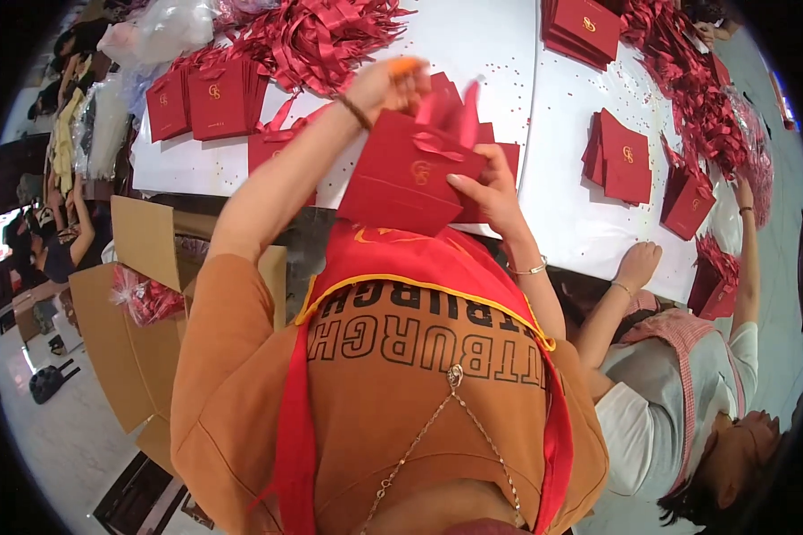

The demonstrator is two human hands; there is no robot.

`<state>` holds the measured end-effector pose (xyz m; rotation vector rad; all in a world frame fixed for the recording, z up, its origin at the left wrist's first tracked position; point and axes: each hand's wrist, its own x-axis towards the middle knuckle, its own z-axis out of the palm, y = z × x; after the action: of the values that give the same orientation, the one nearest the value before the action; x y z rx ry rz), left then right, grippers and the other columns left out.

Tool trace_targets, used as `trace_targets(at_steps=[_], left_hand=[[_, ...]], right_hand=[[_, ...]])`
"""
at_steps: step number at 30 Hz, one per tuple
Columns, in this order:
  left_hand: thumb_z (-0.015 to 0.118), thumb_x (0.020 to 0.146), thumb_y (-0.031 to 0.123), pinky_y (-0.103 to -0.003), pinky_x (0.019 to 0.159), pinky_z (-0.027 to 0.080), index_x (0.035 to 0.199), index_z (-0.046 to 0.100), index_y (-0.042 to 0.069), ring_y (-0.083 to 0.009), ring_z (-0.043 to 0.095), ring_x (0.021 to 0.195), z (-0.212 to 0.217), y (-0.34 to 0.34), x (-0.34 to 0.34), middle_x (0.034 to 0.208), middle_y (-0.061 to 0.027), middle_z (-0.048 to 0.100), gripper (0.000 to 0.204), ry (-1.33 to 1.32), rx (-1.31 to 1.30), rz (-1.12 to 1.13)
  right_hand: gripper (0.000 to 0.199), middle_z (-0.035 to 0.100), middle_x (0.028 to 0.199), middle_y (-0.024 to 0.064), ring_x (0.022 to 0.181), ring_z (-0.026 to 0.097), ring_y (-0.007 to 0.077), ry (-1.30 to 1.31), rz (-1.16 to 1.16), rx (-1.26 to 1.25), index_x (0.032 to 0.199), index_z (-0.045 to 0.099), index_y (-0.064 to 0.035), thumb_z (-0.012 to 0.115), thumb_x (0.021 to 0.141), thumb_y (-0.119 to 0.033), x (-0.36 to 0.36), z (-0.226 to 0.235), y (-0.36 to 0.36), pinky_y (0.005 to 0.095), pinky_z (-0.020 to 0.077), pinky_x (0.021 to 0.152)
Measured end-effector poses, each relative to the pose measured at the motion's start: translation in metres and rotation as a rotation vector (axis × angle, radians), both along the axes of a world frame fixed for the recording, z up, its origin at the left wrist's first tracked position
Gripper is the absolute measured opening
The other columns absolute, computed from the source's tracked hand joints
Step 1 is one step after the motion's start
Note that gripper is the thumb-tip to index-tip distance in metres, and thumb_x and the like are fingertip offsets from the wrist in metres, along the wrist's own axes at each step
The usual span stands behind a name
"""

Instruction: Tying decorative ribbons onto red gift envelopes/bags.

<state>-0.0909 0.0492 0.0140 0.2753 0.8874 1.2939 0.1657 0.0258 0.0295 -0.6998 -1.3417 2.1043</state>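
A red paper gift bag [401,174] with a gold emblem is tilted in front of my chest. My right hand [492,189] grips its right side, thumb on the front face. Loops of red ribbon [462,116] rise from its top edge. Just above the bag's upper left corner, my left hand [393,87] has its fingers curled and slightly blurred. Something orange [407,65] sits at those fingers; whether it is worn or held I cannot make out. Behind the held bag, more red bags [506,153] lie partly hidden on the white table [482,45].
Stacked red bags [219,102] and a heap of red ribbons [326,40] lie at the back left. Another bag stack [627,160] is on the right. A co-worker [669,383] sits close on my right, an arm on the table. An open cardboard box [107,330] stands at left.
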Motion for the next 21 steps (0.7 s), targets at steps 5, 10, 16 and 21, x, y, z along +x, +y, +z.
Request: trace_targets(at_steps=[5,10,16,21], left_hand=[[0.051,0.090,0.017,-0.027,0.076,0.049,0.113,0.051,0.003,-0.0154,0.059,0.087,0.025,-0.058,0.086,0.099,-0.0082,0.060,0.027,-0.481,0.208,-0.220],[0.059,0.084,0.018,-0.026,0.069,0.047,0.100,0.053,0.002,-0.0132,0.057,0.080,0.002,-0.044,0.089,0.087,-0.0057,0.060,0.023,0.624,-0.124,0.008],[0.056,0.083,0.022,-0.033,0.065,0.046,0.092,0.062,0.003,-0.0237,0.060,0.073,-0.009,-0.051,0.059,0.082,-0.0118,0.063,0.022,1.135,-0.058,0.015],[0.055,0.080,0.017,-0.037,0.073,0.046,0.090,0.064,0.008,-0.0289,0.058,0.082,-0.045,-0.051,-0.023,0.087,-0.0106,0.062,0.017,1.722,0.149,0.033]], right_hand=[[0.036,0.046,0.115,0.0056,0.098,0.049,0.0125,0.107,-0.089,0.121,0.103,0.049,-0.0086,0.066,0.074,0.002,0.005,-0.015,0.013,0.0243,0.0420,0.083],[0.033,0.042,0.117,0.0077,0.092,0.051,0.0145,-0.036,-0.324,0.113,0.111,0.048,-0.0054,0.060,0.080,-0.008,0.011,-0.008,0.024,0.0258,0.0445,0.076],[0.027,0.053,0.090,0.0065,0.086,0.052,0.0155,-0.364,-0.314,0.524,0.096,0.054,-0.0030,0.069,0.073,-0.006,0.020,-0.031,0.032,0.0267,0.0422,0.076],[0.024,0.053,0.096,0.0076,0.088,0.050,0.0241,-0.610,-0.355,0.789,0.089,0.058,-0.0038,0.071,0.070,-0.010,0.014,-0.029,0.023,0.0320,0.0410,0.078]])
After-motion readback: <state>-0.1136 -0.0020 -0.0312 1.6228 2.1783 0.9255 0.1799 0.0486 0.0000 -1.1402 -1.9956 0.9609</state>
